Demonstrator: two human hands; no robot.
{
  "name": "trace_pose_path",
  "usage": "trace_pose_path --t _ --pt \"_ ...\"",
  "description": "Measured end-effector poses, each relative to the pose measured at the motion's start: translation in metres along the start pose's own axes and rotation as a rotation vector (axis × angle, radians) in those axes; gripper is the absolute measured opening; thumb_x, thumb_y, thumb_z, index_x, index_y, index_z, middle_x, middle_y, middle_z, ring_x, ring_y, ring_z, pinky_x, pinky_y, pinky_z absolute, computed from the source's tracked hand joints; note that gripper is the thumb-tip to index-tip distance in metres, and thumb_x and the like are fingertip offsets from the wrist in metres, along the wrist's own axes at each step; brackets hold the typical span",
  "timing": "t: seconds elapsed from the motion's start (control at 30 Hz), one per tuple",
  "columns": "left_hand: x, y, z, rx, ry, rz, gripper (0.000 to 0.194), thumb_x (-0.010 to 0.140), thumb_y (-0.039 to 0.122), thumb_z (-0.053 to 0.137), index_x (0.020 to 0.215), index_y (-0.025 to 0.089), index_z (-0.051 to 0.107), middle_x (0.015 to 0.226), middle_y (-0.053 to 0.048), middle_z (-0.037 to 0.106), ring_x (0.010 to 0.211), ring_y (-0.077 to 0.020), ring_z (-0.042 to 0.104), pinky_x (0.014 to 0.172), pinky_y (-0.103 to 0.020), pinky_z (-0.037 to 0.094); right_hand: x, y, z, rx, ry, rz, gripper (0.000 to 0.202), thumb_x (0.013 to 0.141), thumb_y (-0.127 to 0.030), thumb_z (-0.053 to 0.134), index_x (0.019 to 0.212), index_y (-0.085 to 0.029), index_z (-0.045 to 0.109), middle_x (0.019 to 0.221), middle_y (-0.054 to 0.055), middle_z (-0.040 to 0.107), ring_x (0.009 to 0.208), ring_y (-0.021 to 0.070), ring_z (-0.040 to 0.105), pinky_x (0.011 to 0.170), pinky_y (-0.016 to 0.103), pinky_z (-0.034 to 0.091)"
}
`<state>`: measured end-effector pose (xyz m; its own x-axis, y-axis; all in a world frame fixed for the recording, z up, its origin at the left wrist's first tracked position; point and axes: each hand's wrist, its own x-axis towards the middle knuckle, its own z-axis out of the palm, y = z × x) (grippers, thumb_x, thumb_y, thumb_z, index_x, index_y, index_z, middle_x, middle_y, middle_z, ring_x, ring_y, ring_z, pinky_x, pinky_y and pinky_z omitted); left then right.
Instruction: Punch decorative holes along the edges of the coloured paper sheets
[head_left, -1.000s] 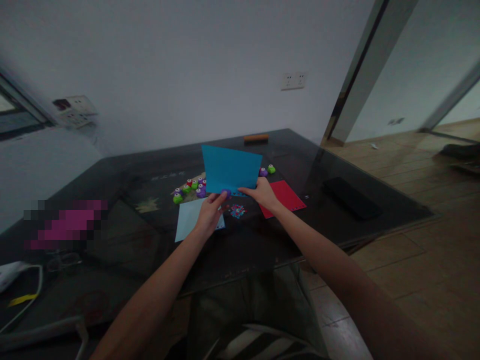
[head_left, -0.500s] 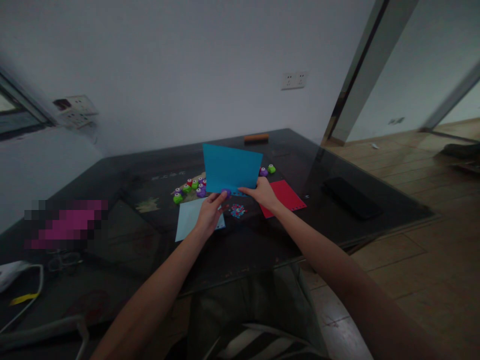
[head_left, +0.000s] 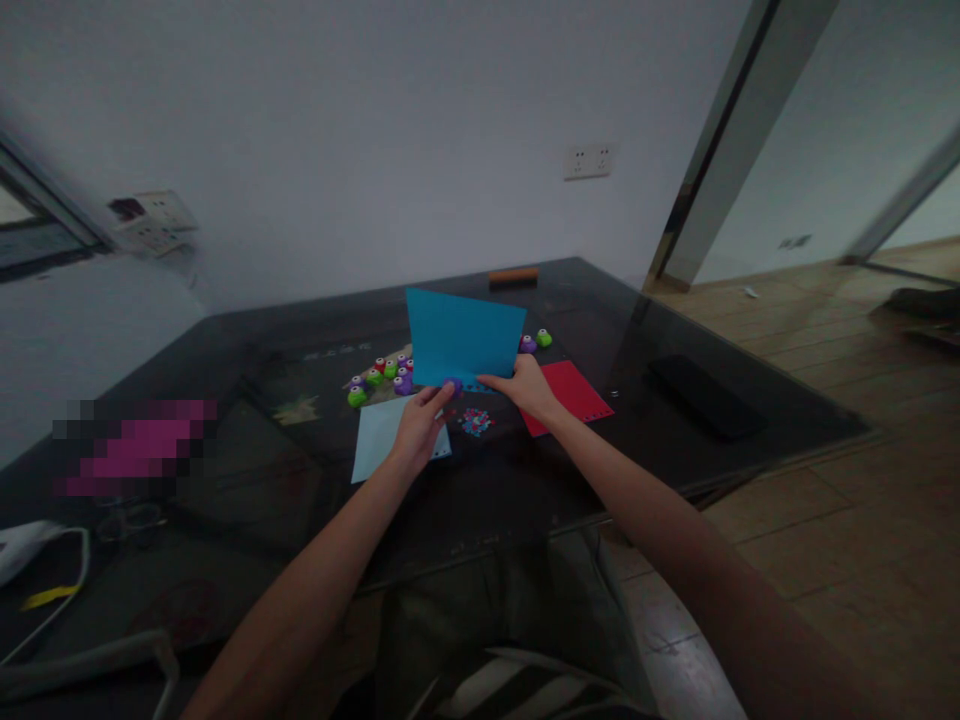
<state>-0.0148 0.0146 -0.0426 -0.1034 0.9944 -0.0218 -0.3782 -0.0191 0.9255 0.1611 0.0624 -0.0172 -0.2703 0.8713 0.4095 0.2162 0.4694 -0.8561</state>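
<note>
A blue sheet [head_left: 465,338] stands tilted up above the table, with small punched marks along its lower edge. My right hand [head_left: 523,388] grips the sheet's lower right edge, thumb in front. In my left hand [head_left: 420,425] is a small purple punch [head_left: 453,387], pressed at the sheet's lower edge. Beneath the hands lies a small pile of red and blue paper bits [head_left: 475,422]. A pale blue sheet [head_left: 381,436] lies partly under my left hand. The red sheet [head_left: 571,392], with marks along its near edge, is beside my right wrist.
Several green, purple and red punches [head_left: 375,378] sit behind the pale sheet, and a few more [head_left: 544,338] at the right. A black case [head_left: 705,397] lies right, a brown roll [head_left: 514,276] at the back. A white cable and glasses are at the left.
</note>
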Motion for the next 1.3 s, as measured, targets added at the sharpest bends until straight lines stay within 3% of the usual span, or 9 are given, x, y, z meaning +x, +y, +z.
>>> trace_pose_path --t 1.3 --pt "-0.0066 0.0059 0.0084 0.033 0.059 0.099 0.021 0.058 0.032 0.078 0.065 0.016 0.066 0.07 -0.002 0.065 0.07 -0.014 0.057 0.068 -0.026 0.04 -0.0008 -0.0008 0.0011 -0.007 0.013 0.019 0.029 0.068 -0.032 0.07 0.09 -0.013 0.065 0.094 0.011 0.068 0.083 0.0246 0.063 0.081 0.04 0.049"
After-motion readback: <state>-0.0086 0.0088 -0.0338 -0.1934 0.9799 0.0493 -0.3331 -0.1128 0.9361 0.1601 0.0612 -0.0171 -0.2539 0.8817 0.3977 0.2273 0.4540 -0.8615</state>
